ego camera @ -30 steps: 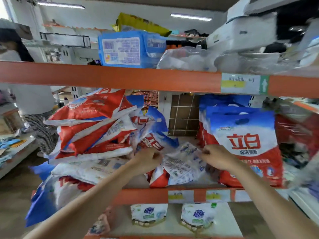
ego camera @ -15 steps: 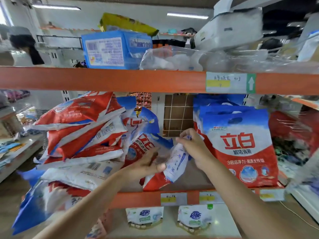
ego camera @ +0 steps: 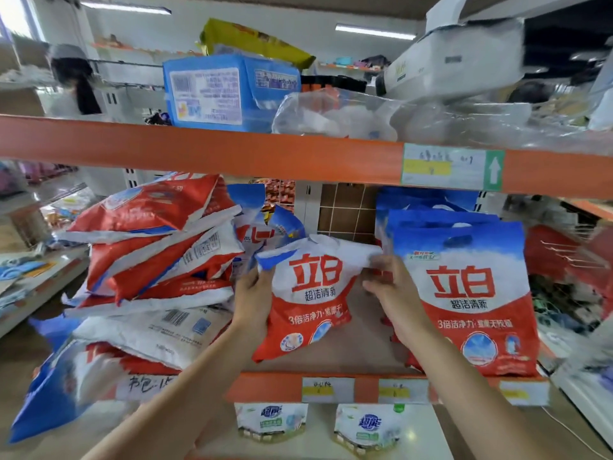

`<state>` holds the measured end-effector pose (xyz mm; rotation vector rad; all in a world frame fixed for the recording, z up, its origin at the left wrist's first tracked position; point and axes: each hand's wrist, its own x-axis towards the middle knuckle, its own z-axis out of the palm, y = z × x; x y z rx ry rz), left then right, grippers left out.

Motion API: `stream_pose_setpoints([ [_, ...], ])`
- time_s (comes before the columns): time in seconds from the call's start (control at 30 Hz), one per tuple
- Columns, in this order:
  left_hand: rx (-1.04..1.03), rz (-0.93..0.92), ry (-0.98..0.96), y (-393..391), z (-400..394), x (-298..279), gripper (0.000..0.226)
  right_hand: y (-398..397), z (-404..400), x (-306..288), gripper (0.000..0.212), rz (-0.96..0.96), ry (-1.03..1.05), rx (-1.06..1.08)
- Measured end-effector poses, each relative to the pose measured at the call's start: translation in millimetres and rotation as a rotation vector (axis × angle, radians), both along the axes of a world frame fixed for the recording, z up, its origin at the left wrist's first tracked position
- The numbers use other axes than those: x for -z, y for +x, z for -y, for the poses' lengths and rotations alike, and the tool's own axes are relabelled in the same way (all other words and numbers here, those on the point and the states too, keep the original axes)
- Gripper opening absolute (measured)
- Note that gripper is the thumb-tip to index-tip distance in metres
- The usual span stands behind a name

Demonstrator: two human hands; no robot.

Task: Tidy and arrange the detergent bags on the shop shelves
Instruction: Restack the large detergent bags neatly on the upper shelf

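The left hand [ego camera: 253, 302] covers the held bag's [ego camera: 310, 293] left edge, and its fingers behind the bag are hidden. The standing bag [ego camera: 464, 303] hides most of the bags behind it. The price tags [ego camera: 446, 166] are too blurred to read. The pile's [ego camera: 149, 260] lowest bags blur near the left edge. The two pouches [ego camera: 366, 428] below are partly hidden by the shelf rail [ego camera: 265, 388].

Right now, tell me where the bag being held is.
In the head view, the held detergent bag is upright mid-shelf between both hands, left hand and right hand, with the slumped pile left and the standing bags right.
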<state>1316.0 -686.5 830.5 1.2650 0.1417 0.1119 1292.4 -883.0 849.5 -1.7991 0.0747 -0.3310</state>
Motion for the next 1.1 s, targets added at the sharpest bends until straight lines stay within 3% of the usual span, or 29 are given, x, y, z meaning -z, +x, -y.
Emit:
stream_pose_setpoints([
  [0.07,0.008,-0.030,-0.033,1.7,-2.8,-2.7,0.017,0.2,2.6,11.4,0.040,-0.043,0.021,-0.013],
  [0.17,-0.015,-0.023,0.036,-2.3,-3.8,-9.4,0.017,1.1,-1.1,14.5,0.041,-0.063,0.287,-0.108],
  [0.3,-0.042,0.268,0.227,-3.5,-13.0,-13.5,0.013,7.7,8.1,2.7,0.030,-0.093,0.113,0.024],
  [0.43,-0.175,0.359,0.522,10.6,-28.0,-22.5,0.017,12.1,16.9,-17.8,0.053,-0.073,0.022,0.064],
  [0.53,-0.170,0.277,0.484,11.8,-24.8,-26.0,0.043,9.6,14.8,-19.8,0.053,-0.079,-0.034,0.046],
  [0.7,-0.139,0.166,0.179,7.9,-17.2,-29.9,0.035,-6.2,23.9,-12.3,0.029,-0.238,0.015,-0.214],
  [0.83,-0.144,0.127,0.114,11.1,-15.6,-27.2,0.033,-15.2,12.5,29.5,0.059,-0.445,0.028,-0.336],
  [0.97,-0.151,0.161,0.153,9.2,-18.0,-32.6,0.032,-14.5,8.8,39.0,0.041,-0.322,-0.051,-0.182],
  [1.1,0.096,0.151,0.299,-1.6,-28.0,-17.7,0.033,-15.6,19.9,34.6,0.028,-0.228,-0.303,-0.043],
])
